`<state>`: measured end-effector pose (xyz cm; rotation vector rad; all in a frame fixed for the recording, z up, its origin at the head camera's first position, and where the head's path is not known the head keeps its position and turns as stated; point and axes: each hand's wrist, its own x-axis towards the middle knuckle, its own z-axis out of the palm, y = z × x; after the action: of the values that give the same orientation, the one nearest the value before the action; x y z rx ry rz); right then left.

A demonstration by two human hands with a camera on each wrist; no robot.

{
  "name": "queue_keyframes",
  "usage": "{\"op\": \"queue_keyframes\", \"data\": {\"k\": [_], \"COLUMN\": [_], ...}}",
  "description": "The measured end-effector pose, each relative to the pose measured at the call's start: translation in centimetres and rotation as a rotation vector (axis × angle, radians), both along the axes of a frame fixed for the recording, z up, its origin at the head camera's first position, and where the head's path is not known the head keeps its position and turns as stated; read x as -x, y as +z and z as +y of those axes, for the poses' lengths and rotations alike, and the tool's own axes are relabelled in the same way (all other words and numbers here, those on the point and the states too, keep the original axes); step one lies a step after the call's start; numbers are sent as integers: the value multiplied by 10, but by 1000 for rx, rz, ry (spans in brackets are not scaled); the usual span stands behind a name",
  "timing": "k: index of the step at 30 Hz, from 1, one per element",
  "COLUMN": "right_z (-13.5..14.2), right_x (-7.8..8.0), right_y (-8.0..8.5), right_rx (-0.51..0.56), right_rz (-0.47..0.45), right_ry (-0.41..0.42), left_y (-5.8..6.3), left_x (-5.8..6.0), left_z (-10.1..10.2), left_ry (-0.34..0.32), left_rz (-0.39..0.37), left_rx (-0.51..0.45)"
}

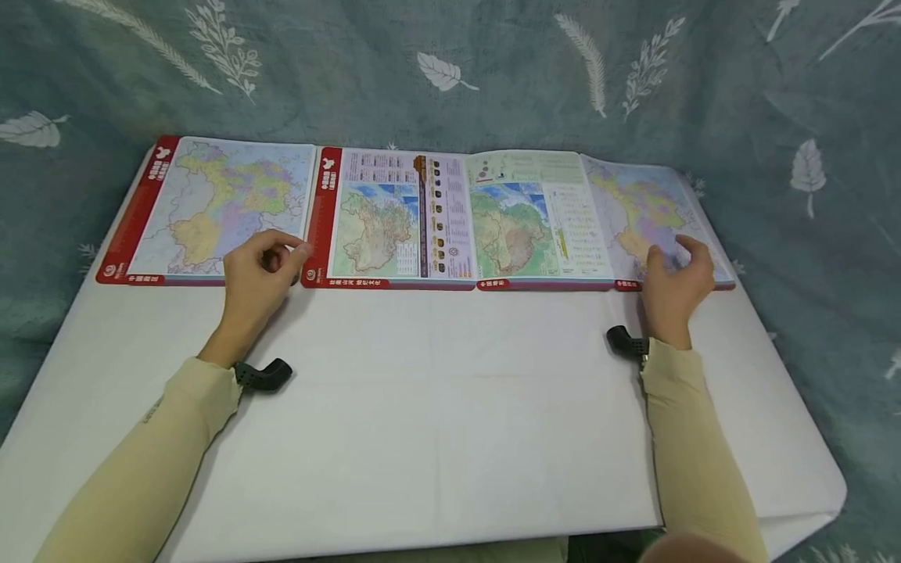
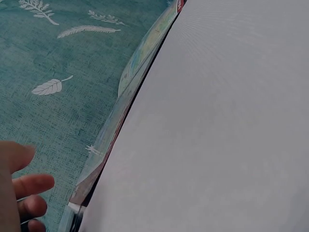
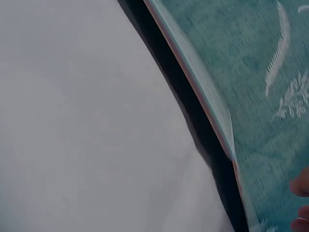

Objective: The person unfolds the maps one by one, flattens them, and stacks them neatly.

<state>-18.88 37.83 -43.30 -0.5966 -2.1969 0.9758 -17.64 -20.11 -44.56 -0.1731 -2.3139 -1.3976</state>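
Four map booklets lie in a row along the far side of the table: a red-banded one (image 1: 232,207) at the left, a second with a red strip (image 1: 373,227), a greenish third (image 1: 517,234) and a purple-toned fourth (image 1: 637,203). My left hand (image 1: 256,274) hovers at the near edge, by the seam of the first two; its fingers (image 2: 34,186) are loosely bent and hold nothing. Over the near part of the fourth booklet is my right hand (image 1: 676,293), thumb and index finger apart, nothing between them. Whether it touches the paper I cannot tell.
A white cloth (image 1: 450,430) covers the table. Behind and beside it hangs a green curtain (image 1: 507,70) with white leaf prints. Dark wrist devices (image 1: 263,375) sit at both sleeve cuffs. Part of a rounded object (image 1: 693,549) shows at the bottom edge.
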Motion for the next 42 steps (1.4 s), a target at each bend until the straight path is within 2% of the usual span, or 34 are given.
{"op": "queue_keyframes", "data": {"k": [6, 15, 19, 24, 31, 37, 42], "right_z": [-26, -67, -91, -121, -172, -212, -244], "right_x": [4, 9, 9, 9, 13, 16, 14], "right_y": [4, 0, -4, -4, -3, -7, -10], "right_rx": [9, -110, -120, -124, -181, -197, -195], "right_rz": [60, 88, 91, 137, 201, 214, 183], "right_ry": [93, 237, 287, 365, 483, 519, 539], "left_y": [2, 5, 5, 6, 9, 9, 13], "left_x": [-2, -1, 1, 6, 8, 12, 13], "left_z": [-4, -14, -21, -28, -43, -59, -73], "left_ry": [53, 128, 166, 205, 331, 380, 432], "left_rz": [-21, -10, -15, -31, -88, -78, -132], "left_rx": [-20, -46, -55, -52, -37, -51, -109]}}
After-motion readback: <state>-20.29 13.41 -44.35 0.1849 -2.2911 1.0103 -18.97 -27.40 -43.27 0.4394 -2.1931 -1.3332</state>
